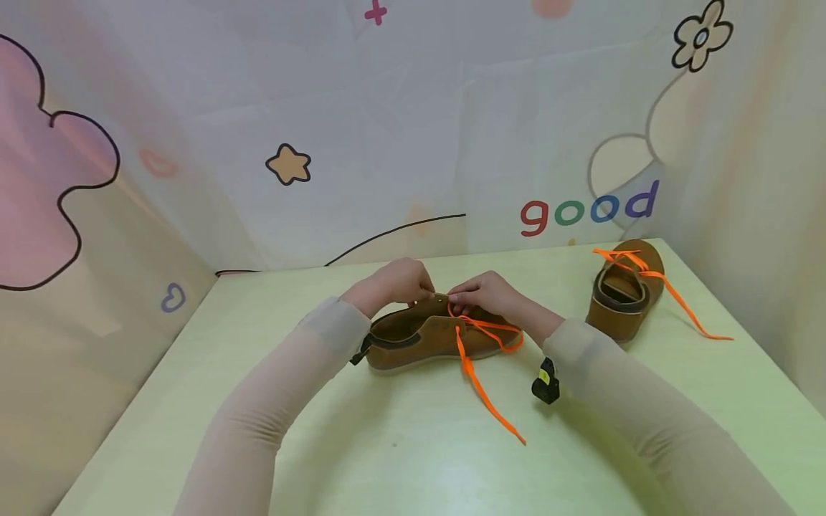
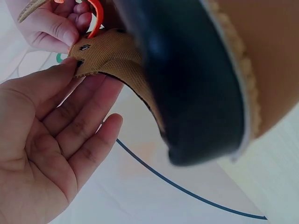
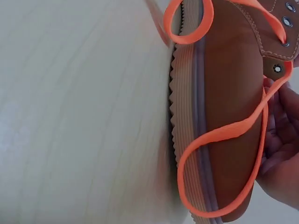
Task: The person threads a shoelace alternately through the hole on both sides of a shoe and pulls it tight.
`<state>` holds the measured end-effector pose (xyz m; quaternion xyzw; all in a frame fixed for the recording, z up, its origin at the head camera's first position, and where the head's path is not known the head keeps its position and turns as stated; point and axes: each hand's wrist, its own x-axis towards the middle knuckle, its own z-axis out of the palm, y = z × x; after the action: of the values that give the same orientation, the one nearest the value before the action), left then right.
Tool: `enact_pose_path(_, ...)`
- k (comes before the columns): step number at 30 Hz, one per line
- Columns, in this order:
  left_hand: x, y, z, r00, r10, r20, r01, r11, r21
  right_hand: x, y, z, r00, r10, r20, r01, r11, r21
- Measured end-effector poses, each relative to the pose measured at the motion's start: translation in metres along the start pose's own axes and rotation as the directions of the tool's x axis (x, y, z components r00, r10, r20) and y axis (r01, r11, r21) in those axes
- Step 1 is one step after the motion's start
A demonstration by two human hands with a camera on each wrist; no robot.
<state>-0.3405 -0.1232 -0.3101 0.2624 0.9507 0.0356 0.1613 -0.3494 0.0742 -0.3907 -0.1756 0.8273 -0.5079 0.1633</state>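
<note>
A brown shoe (image 1: 445,340) with an orange shoelace (image 1: 477,390) stands on the table, its toe pointing right. My left hand (image 1: 403,281) pinches the far eyelet flap (image 2: 107,51) between thumb and fingers; the left wrist view shows its small metal-rimmed holes. Right beside it, my right hand (image 1: 487,295) has its fingers curled at the same flap, pinching the lace where it meets an eyelet. Part of that grip is hidden behind the shoe in the right wrist view. One loose lace end trails over the near side onto the table, and a loop hangs over the toe side (image 3: 229,93).
A second brown shoe (image 1: 619,308) with an orange lace (image 1: 690,308) stands at the back right of the pale table (image 1: 387,459). Behind the table hangs a printed curtain (image 1: 387,129) with "good" on it. Dark wrist devices (image 1: 546,383) sit at the sleeves.
</note>
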Motion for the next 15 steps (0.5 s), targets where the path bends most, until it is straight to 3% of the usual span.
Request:
enact_pose_path(10,0.000,-0.001,0.006,0.993,0.076,-0.095,-0.072,0.996,0.047,-0.001,-0.001,-0.011,0.998,0.005,0.055,-0.007,0.999,0.045)
enact_pose_path(15,0.000,0.000,0.007,0.988,0.089,-0.128,-0.083,0.995,0.054,0.004,-0.012,-0.023,0.996,0.093,-0.004,-0.092,0.992,0.081)
